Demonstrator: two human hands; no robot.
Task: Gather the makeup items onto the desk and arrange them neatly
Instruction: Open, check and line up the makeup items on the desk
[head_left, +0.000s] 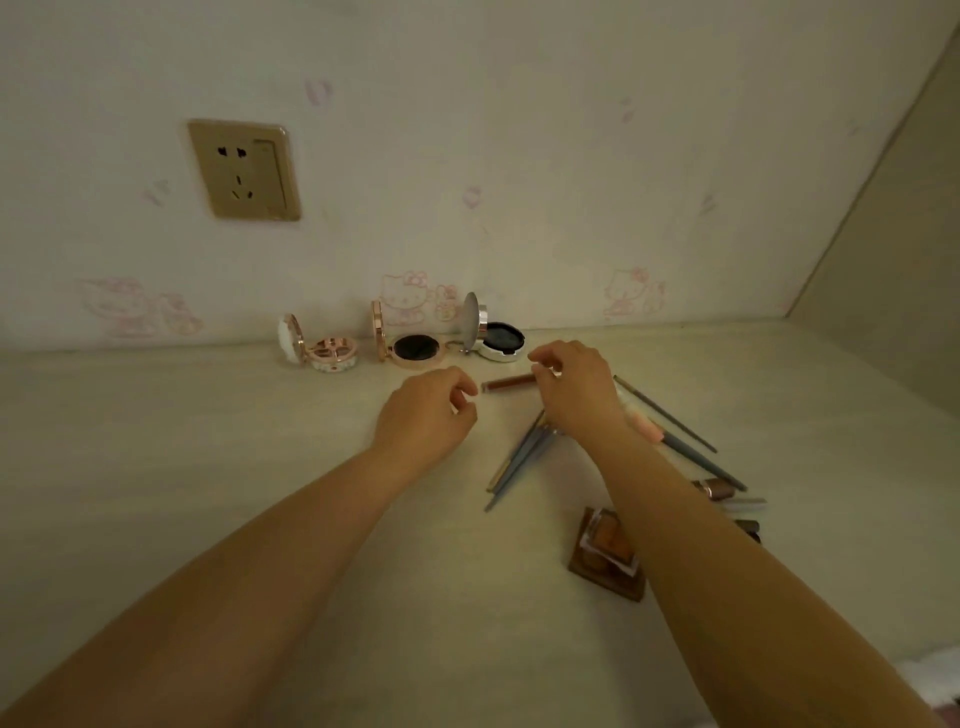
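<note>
From the head camera, my right hand (574, 384) pinches one end of a slim reddish-brown lip gloss tube (508, 385) between thumb and curled fingers; the tube lies flat on the pale wood-grain desk (208, 441), pointing toward my left hand (426, 410). My left hand hovers just beside the tube's free end, fingers loosely curled, holding nothing. Behind both hands, along the wall, three round compacts stand open: a white-and-rose-gold one (322, 348), a rose-gold one with a dark pad (410, 348), and a silver one (493, 335). Grey-blue makeup brushes (519, 457) lie scattered under and beside my right wrist. A square brown blush case (608, 553) sits near my right forearm.
</note>
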